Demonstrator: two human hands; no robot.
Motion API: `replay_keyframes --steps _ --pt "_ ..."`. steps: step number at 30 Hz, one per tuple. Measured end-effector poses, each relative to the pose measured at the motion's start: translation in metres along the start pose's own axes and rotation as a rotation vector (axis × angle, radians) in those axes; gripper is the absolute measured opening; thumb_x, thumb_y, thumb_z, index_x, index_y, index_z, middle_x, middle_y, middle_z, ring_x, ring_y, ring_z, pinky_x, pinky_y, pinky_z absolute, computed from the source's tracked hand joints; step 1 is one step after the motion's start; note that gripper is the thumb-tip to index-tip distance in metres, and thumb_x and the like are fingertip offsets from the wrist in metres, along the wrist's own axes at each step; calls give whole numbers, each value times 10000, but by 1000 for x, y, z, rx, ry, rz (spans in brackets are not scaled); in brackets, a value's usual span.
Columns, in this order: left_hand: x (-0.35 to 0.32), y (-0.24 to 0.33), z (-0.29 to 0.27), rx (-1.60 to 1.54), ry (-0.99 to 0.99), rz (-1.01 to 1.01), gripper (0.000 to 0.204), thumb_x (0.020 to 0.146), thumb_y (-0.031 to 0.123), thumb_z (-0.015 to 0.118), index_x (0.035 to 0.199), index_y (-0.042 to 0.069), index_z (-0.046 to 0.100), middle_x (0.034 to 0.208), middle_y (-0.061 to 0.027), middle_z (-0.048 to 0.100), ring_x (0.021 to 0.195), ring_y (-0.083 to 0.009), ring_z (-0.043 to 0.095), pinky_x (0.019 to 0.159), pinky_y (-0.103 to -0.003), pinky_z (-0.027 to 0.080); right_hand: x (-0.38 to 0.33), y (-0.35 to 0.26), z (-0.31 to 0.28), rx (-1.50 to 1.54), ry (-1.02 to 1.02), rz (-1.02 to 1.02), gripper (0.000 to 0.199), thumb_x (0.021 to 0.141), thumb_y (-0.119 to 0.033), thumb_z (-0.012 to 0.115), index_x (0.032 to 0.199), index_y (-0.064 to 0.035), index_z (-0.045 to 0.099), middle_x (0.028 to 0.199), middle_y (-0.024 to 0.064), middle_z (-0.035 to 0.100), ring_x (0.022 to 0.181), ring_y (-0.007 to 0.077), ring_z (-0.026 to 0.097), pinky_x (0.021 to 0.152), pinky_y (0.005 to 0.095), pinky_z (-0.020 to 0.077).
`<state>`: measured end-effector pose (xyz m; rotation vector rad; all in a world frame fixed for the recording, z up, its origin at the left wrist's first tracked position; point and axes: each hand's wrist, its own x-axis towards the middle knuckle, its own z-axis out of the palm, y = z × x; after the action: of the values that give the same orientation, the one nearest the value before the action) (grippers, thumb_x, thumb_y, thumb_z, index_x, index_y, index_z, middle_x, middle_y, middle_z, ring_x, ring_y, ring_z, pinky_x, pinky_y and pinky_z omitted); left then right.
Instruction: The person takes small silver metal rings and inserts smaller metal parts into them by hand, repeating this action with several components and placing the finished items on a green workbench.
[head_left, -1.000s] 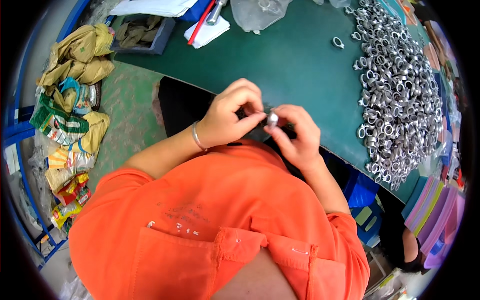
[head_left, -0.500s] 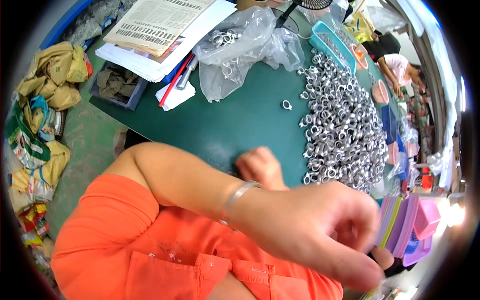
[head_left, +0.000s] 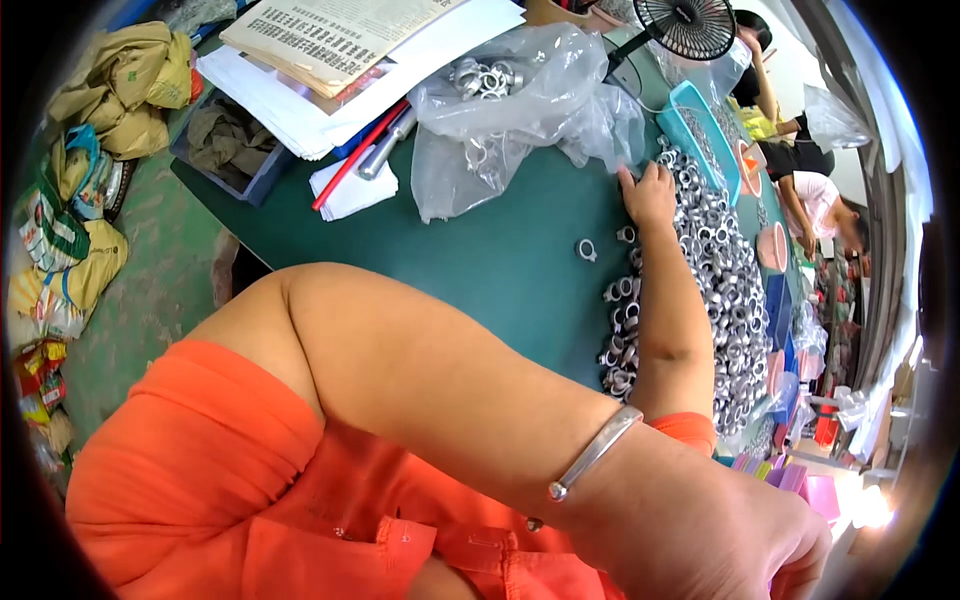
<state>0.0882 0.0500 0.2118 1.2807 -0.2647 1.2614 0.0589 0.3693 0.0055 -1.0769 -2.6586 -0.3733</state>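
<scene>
A large pile of small silver-grey metal rings with lugs [head_left: 735,290] lies on the green table. My right arm stretches across the pile's left part. At its far left edge my right hand [head_left: 652,197] is over the rings, thumb apart from the bent fingers; no ring shows in its grip. One loose metal ring [head_left: 586,250] lies apart, left of the pile. My left arm, with a silver bangle at the wrist, crosses in front of me to the lower right. There my left hand [head_left: 750,535] shows mostly its back; its bent fingers are largely hidden.
A clear plastic bag [head_left: 540,95] with more rings lies at the back, near a black fan [head_left: 685,25]. Papers [head_left: 300,110], a red pen [head_left: 355,160] and a grey bin [head_left: 265,180] are at left. A turquoise basket [head_left: 700,140] stands behind the pile. People sit beyond.
My right hand has moved from the table's near middle, away and right, to the pile's far edge. My left hand has shifted right and lower. The view has turned slightly.
</scene>
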Motion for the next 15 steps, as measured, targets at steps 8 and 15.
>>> replay_keyframes --steps 8,15 --pt "-7 0 -9 -68 62 112 364 756 188 780 946 45 505 946 -59 556 764 -112 566 664 -250 509 -8 -7 13 -154 -164 -6 503 891 -484 436 1181 -108 603 1176 160 556 1054 381 544 909 516 404" --pt "-81 -8 -37 -83 612 -127 197 809 -53 659 913 59 534 1077 -47 474 978 -114 500 860 -270 414 -73 -43 -42 132 -75 54 393 837 -457 547 1154 -251 650 1172 52 582 1024 339 554 821 535 437"
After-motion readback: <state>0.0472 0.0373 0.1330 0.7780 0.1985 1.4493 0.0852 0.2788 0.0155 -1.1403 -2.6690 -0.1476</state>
